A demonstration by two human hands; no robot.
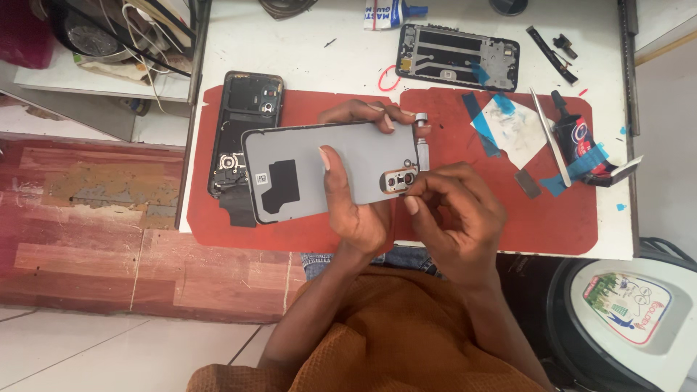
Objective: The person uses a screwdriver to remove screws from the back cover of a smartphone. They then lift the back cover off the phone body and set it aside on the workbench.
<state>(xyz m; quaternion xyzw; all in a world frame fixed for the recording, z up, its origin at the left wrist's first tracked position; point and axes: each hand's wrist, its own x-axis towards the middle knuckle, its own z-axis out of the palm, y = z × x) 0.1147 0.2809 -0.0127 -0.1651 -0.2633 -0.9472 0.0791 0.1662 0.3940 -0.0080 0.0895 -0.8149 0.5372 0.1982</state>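
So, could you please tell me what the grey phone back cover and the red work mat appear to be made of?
Grey rectangular phone back cover: probably plastic; matt inner face with a black adhesive patch. Red work mat: seems rubber or silicone; dull and flat, with ragged edges. Left hand holds the cover.

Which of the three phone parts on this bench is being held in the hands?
The grey back cover, inner side up, gripped by the left hand. The opened black phone lies on the red mat, and the black frame lies on the white tabletop.
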